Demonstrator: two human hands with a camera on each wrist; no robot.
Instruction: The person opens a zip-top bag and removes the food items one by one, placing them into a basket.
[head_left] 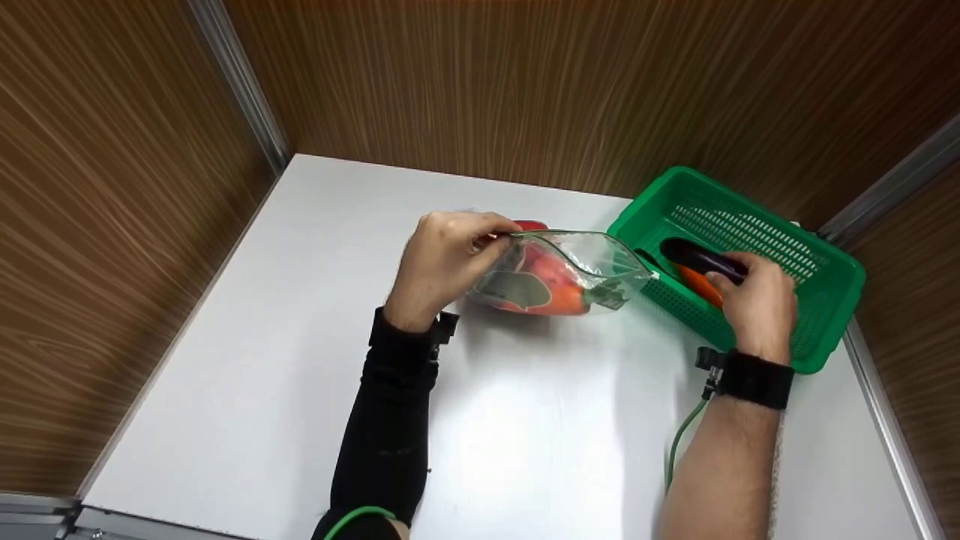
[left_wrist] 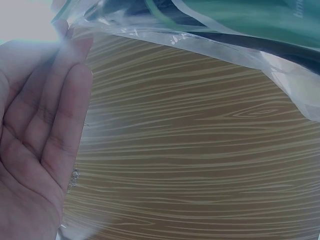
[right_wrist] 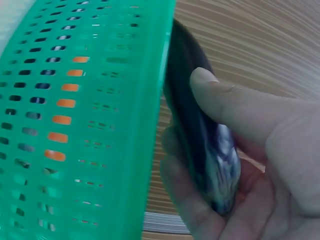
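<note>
My left hand (head_left: 450, 259) pinches the rim of a clear zip bag (head_left: 570, 274) and holds its mouth open toward the right. Red-orange vegetables (head_left: 551, 281) lie inside the bag. In the left wrist view my palm and fingers (left_wrist: 45, 135) lie against the clear plastic (left_wrist: 200, 45). My right hand (head_left: 754, 296) reaches into a green basket (head_left: 817, 300) and grips a dark purple eggplant (head_left: 701, 259). The right wrist view shows thumb and fingers wrapped round the eggplant (right_wrist: 200, 130) beside the basket wall (right_wrist: 100, 120). An orange vegetable (head_left: 697, 285) lies under it.
A white table (head_left: 315, 360) carries everything, with brown wood-grain walls (head_left: 525, 82) close on three sides. The green basket sits in the far right corner. Bare table surface lies in front of the bag and to the left.
</note>
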